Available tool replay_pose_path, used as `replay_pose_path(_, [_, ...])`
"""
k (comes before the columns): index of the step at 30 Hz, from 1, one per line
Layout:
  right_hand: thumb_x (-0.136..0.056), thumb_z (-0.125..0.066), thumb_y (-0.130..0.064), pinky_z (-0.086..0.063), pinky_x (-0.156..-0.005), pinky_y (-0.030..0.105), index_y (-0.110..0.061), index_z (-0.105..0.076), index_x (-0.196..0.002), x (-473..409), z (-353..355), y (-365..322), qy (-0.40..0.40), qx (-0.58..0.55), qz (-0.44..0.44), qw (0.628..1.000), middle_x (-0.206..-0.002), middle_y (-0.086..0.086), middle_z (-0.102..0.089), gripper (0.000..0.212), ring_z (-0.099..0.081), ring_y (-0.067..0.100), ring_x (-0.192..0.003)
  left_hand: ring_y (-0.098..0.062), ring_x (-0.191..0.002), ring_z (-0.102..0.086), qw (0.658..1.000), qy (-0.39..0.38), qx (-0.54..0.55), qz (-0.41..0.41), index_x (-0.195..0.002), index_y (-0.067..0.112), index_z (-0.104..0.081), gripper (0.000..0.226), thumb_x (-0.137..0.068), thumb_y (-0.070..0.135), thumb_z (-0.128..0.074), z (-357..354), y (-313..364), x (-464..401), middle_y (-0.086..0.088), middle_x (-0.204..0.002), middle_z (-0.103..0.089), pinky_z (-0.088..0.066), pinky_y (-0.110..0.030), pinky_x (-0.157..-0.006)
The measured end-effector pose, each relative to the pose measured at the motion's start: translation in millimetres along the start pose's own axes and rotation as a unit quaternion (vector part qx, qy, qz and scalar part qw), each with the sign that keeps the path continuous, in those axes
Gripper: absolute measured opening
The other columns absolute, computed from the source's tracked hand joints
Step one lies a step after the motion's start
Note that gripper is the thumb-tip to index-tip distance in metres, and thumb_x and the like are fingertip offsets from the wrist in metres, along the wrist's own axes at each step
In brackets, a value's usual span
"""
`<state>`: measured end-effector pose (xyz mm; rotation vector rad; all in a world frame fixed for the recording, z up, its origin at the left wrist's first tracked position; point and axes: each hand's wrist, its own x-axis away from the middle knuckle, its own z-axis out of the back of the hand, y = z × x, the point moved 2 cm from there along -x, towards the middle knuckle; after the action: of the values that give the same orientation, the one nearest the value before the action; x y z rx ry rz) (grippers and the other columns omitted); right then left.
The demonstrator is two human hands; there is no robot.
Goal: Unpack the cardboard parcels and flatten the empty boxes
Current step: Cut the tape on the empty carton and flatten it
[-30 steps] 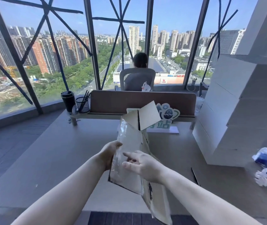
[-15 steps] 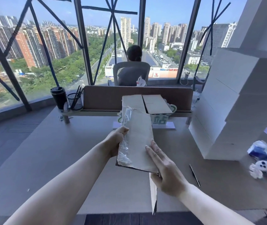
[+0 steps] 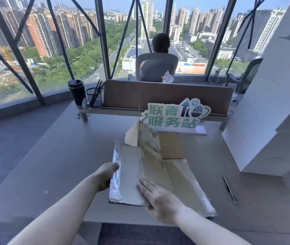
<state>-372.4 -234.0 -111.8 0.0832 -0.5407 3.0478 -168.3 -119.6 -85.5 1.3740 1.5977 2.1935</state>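
Now the cardboard box (image 3: 151, 174) lies lower, nearly flat at centre frame. Your left hand (image 3: 106, 175) grips its left edge. Your right hand (image 3: 160, 198) presses down, fingers straight.

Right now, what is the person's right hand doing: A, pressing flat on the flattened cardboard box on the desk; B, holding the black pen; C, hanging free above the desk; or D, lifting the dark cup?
A: the right hand lies with straight fingers on the cardboard box, which lies nearly flat on the desk, while the left hand grips its taped left edge.
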Motion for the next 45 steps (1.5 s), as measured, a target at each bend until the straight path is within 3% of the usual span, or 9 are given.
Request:
replay_pose_path(2, [-0.085,-0.04,-0.028,-0.037,-0.113,0.041,-0.003,-0.034,-0.151,-13.9,-24.0,-4.0,-0.02,-0.021,-0.007,1.0,-0.157,0.012,-0.024,0.07,-0.032,0.027,-0.145,-0.024,-0.059,-0.054,0.999,0.015,-0.02,0.021,-0.082,0.006,-0.052,0.007,-0.088,0.008,-0.049,12.0,-12.5,-9.9,-0.013,-0.071,-0.054,-0.043,-0.027,-0.057])
replay_pose_path(4, [-0.092,-0.047,-0.028,-0.012,-0.122,0.037,-0.008,-0.016,-0.157,-24.6,-38.3,-7.6,-0.033,0.003,-0.01,0.999,-0.162,0.01,-0.006,0.075,-0.013,0.027,-0.151,-0.028,-0.064,-0.057,0.998,0.035,-0.035,0.03,-0.082,0.004,-0.058,0.009,-0.079,0.007,-0.05,23.1,-25.0,-29.8,-0.016,-0.073,-0.059,-0.045,-0.031,-0.061])
replay_pose_path(7, [-0.094,-0.056,-0.037,0.017,-0.108,0.021,-0.02,-0.003,-0.158,-36.3,-51.3,-7.5,-0.08,0.024,-0.002,0.996,-0.165,0.005,0.007,0.085,0.006,0.02,-0.153,-0.031,-0.072,-0.061,0.994,0.048,-0.084,0.044,-0.098,0.001,-0.066,0.038,-0.063,0.01,-0.052,42.6,-55.1,-75.5,-0.028,-0.096,-0.068,-0.045,-0.039,-0.068])
replay_pose_path(12, [-0.095,-0.053,-0.045,0.0,-0.119,0.034,-0.03,-0.008,-0.158,-45.2,-77.3,-6.7,-0.169,0.014,-0.006,0.986,-0.166,0.002,0.008,0.079,0.003,0.022,-0.153,-0.033,-0.08,-0.066,0.973,0.09,-0.209,0.044,-0.109,0.01,-0.064,0.028,-0.084,0.005,-0.05,44.9,-64.1,-66.2,-0.017,-0.1,-0.068,-0.052,-0.031,-0.056])
replay_pose_path(18, [-0.101,-0.041,-0.035,-0.041,-0.111,0.042,-0.038,-0.01,-0.156,-50.9,-77.9,59.8,-0.122,-0.067,-0.159,0.977,-0.165,-0.01,0.007,0.063,0.001,0.019,-0.153,-0.035,-0.111,-0.06,0.928,0.115,-0.346,0.072,-0.139,0.012,-0.049,0.05,-0.09,0.016,-0.057,53.0,-91.5,-80.7,-0.016,-0.124,-0.061,-0.048,-0.034,-0.076])
replay_pose_path(21, [-0.102,-0.037,-0.038,-0.027,-0.119,0.045,-0.035,-0.005,-0.157,-65.7,-64.0,114.7,-0.085,-0.046,-0.246,0.965,-0.166,-0.003,0.009,0.064,0.005,0.024,-0.153,-0.035,-0.127,-0.044,0.896,0.174,-0.401,0.075,-0.149,0.018,-0.031,0.064,-0.091,0.027,-0.055,46.9,-79.8,-91.5,-0.015,-0.139,-0.043,-0.042,-0.04,-0.097])
replay_pose_path(25, [-0.102,-0.036,-0.04,-0.009,-0.122,0.046,-0.03,-0.002,-0.158,-93.5,-48.1,168.9,-0.094,-0.016,-0.294,0.951,-0.166,0.003,0.008,0.067,0.0,0.028,-0.152,-0.033,-0.129,-0.037,0.874,0.178,-0.452,-0.006,-0.147,0.022,-0.034,0.055,-0.094,0.029,-0.046,13.1,-48.6,-123.0,-0.009,-0.141,-0.042,-0.043,-0.045,-0.099])
replay_pose_path(36, [-0.102,-0.034,-0.046,-0.002,-0.122,0.045,-0.027,-0.004,-0.158,-177.4,-53.5,228.4,-0.018,-0.065,-0.311,0.948,-0.166,0.0,0.009,0.066,0.002,0.028,-0.152,-0.018,-0.151,0.011,0.751,0.034,-0.628,-0.204,-0.156,0.035,-0.009,0.059,-0.102,0.049,-0.028,-70.9,-4.5,-248.2,0.002,-0.165,0.009,0.001,-0.043,-0.123])
replay_pose_path(45, [-0.1,-0.027,-0.048,-0.011,-0.122,0.049,-0.016,-0.022,-0.156,-188.6,-91.2,236.1,0.069,0.045,-0.334,0.939,-0.165,-0.001,-0.015,0.064,-0.011,0.022,-0.152,-0.016,-0.148,0.023,0.726,0.053,-0.642,-0.24,-0.156,0.03,0.004,0.079,-0.091,0.071,-0.014,-77.7,-25.2,-289.1,0.0,-0.164,0.015,0.006,-0.044,-0.122])
